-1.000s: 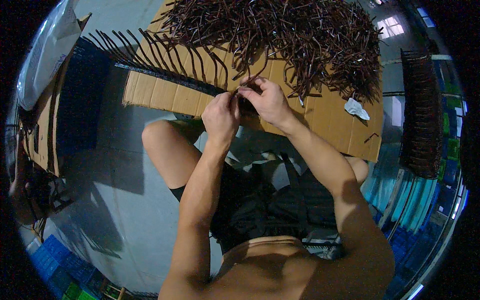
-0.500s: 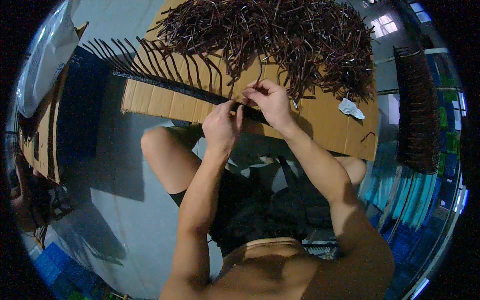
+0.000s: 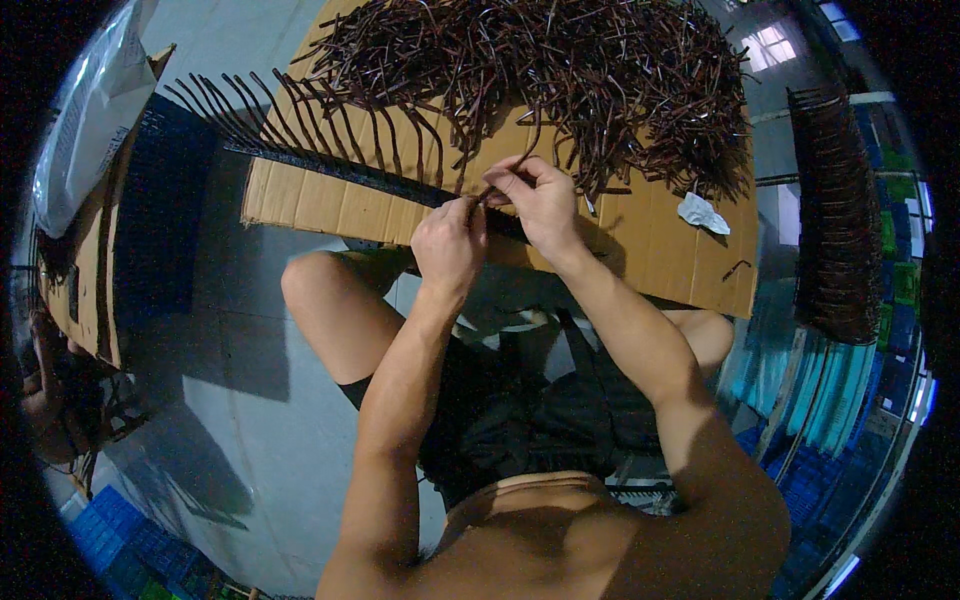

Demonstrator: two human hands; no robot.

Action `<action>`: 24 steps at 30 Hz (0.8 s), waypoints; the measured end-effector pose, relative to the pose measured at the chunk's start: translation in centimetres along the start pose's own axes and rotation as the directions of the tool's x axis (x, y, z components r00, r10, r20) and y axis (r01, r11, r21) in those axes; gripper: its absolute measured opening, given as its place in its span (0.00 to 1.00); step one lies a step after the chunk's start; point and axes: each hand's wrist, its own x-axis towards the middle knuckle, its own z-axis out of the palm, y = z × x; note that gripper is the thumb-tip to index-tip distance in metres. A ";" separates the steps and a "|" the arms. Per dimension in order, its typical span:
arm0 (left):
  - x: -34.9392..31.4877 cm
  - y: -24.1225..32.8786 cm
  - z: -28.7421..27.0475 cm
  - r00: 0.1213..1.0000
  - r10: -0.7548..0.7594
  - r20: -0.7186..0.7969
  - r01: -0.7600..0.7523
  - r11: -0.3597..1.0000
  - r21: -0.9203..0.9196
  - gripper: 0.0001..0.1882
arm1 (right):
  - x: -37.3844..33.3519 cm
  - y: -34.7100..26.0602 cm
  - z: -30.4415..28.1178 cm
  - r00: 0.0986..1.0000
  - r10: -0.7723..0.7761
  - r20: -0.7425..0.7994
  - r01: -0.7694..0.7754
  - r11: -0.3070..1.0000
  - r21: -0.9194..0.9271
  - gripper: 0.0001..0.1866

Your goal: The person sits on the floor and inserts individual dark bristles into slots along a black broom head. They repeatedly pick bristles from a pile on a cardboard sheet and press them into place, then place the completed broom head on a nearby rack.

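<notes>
A long black bar [image 3: 330, 172] lies slantwise along the near edge of the cardboard, its right end partly behind my hands. Curved dark brown rods [image 3: 394, 140] stand up from it in a row. My left hand [image 3: 449, 245] is closed at the bar, thumb and fingertips pinched where a rod's lower end meets it; the exact grip is partly hidden. My right hand [image 3: 540, 205] pinches a thin, bent brown rod [image 3: 536, 130] between thumb and forefinger, its upper part sticking up past the fingers. Both hands' fingertips nearly touch.
A large heap of brown rods [image 3: 540, 60] covers the far part of the cardboard [image 3: 330, 205]. Crumpled white paper [image 3: 703, 213] lies at right. A rack with a filled dark row [image 3: 835, 220] stands farther right. At left are a plastic bag [image 3: 85, 130] and dark blue crates [image 3: 155, 210].
My right hand has shifted slightly, and the rod in it now leans more to the right, its lower end by my left fingertips. My left hand has barely moved.
</notes>
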 end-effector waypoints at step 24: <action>1.0 -1.1 -3.5 0.965 -0.259 -0.039 0.262 0.955 0.142 0.11 | 9.6 -3.8 -3.3 0.910 0.369 -0.189 -0.403 0.681 -0.611 0.21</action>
